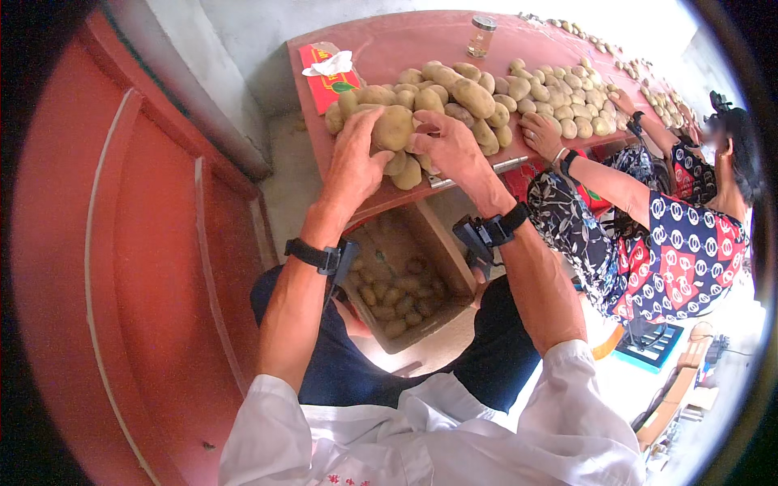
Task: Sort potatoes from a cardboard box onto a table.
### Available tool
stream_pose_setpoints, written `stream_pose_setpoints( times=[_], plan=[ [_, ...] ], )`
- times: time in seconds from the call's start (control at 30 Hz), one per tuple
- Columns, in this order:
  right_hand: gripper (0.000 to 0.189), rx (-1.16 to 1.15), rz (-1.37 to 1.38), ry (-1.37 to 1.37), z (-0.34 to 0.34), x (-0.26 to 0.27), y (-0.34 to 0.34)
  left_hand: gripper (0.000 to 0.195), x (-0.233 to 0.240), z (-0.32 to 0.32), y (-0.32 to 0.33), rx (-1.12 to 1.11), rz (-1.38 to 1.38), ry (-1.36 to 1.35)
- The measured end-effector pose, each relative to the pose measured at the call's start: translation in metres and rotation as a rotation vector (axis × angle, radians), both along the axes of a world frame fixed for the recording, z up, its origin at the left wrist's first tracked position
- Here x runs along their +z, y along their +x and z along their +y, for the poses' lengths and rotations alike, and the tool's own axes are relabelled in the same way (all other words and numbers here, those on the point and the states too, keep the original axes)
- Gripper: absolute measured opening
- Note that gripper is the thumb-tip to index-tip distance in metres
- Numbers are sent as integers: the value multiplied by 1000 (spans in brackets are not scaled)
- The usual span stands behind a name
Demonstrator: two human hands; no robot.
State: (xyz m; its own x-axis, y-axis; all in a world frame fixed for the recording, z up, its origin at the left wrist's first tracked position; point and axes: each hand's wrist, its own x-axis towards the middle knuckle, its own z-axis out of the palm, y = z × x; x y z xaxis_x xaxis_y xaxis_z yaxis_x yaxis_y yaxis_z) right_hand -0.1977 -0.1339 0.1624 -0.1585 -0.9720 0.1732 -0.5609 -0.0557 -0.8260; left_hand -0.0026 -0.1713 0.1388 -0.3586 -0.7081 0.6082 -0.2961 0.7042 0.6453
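A large round potato (pixel 394 129) is gripped by my left hand (pixel 358 155), whose fingers curve around its left side at the near edge of a potato heap (pixel 471 97). My right hand (pixel 453 146) is at the right side of the same potato, fingers bent; whether its fingertips press on it is hard to tell. More potatoes lie just under and behind both hands on the red table (pixel 389 45). Below the table edge, between my knees, stands a box (pixel 465 276) holding many smaller potatoes (pixel 395 297).
A red printed carton piece (pixel 313 91) with crumpled white tissue (pixel 337 64) lies at the table's left corner. A lidded glass jar (pixel 481 39) stands at the back. To my right, a co-worker's hand (pixel 541 135) touches another potato pile (pixel 568 97). A red door (pixel 152 243) is at left.
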Motion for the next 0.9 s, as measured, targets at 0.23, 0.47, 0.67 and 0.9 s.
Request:
stream_pose_setpoints(
  times=[0.23,0.47,0.67,0.9],
  plan=[
    [37,-18,-39,-30,17,15,-7,70,4,-2,7,32,-35,-35],
    [20,280,-62,196,44,-16,-21,68,2,1,33,70,-18,167],
    [32,787,474,511,55,-64,-2,51,26,6,48,-40,187,300],
    [32,931,859,514,24,-160,27,51,43,8,58,-177,411,489]
  ],
)
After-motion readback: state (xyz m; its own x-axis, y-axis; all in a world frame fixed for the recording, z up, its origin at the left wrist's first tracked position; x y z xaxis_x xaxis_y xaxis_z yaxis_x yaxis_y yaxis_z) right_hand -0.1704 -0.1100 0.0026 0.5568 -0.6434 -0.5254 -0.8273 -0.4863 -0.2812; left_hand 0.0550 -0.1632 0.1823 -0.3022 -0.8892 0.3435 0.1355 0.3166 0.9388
